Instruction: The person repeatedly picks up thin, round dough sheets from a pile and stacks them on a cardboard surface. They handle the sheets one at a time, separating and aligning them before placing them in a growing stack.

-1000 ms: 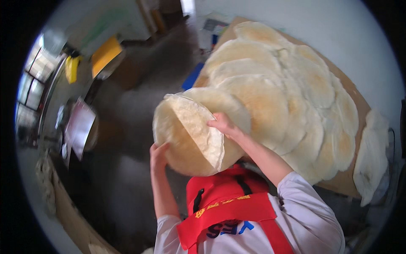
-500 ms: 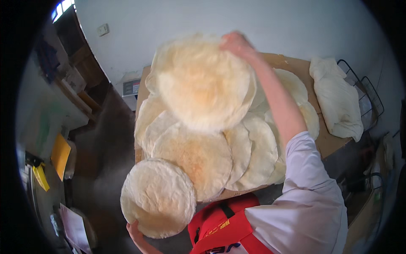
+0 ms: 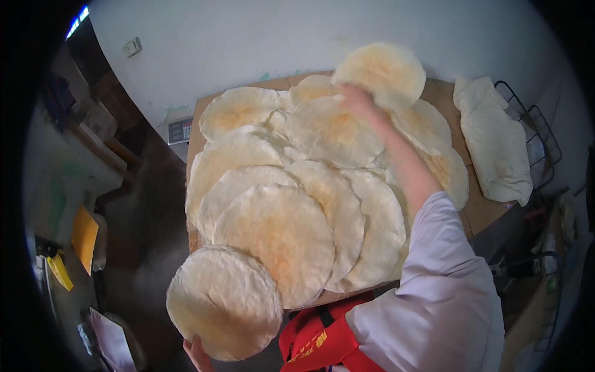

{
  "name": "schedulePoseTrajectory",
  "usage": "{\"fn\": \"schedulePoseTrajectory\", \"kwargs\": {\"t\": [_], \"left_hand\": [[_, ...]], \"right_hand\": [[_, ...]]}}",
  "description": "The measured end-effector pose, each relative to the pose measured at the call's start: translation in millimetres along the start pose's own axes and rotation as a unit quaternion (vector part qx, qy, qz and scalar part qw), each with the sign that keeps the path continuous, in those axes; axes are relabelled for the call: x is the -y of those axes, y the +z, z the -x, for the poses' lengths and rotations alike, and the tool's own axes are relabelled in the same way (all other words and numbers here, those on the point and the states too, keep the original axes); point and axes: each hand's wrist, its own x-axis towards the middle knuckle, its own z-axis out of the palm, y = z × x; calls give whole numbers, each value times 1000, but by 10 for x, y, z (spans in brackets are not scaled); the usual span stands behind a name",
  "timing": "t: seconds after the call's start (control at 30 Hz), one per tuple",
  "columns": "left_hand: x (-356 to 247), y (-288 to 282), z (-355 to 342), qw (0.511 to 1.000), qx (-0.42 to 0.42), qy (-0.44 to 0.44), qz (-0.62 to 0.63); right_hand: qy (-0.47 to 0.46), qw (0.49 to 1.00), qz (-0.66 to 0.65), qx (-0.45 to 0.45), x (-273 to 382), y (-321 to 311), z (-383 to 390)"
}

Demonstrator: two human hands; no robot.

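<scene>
My left hand point(image 3: 197, 353) grips the lower edge of a stack of round flatbreads point(image 3: 224, 304) at the front left, its thumb on top. My right arm stretches over the table to the far side. There my right hand point(image 3: 358, 99), smeared by motion, is at the lower left edge of a tilted flatbread point(image 3: 385, 71) in front of the wall; its fingers cannot be made out. Large pale, lightly browned flatbreads point(image 3: 276, 239) overlap across the table. Another flatbread point(image 3: 334, 131) lies just below my right hand.
Brown cardboard point(image 3: 483, 214) covers the table. On its right side rests a bundled white cloth point(image 3: 494, 139), beside a black wire rack point(image 3: 542, 139). A scale point(image 3: 180, 131) stands beyond the far left corner. The white wall point(image 3: 248, 37) bounds the back.
The blurred flatbread over the far left of the table is gone from there, uncovering others. A tilted one now shows farther right. My right hand has moved lower; the left still holds its stack.
</scene>
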Motion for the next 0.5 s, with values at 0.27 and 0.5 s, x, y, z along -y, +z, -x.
{"fn": "schedulePoseTrajectory", "kwargs": {"t": [0.27,0.5], "left_hand": [[-1310,546,918,979,8,187,-86],[-1795,221,1426,912,-2,401,-85]], "right_hand": [[-231,886,-317,249,2333,118,1159],[-74,596,-712,363,2934,-250,1742]]}}
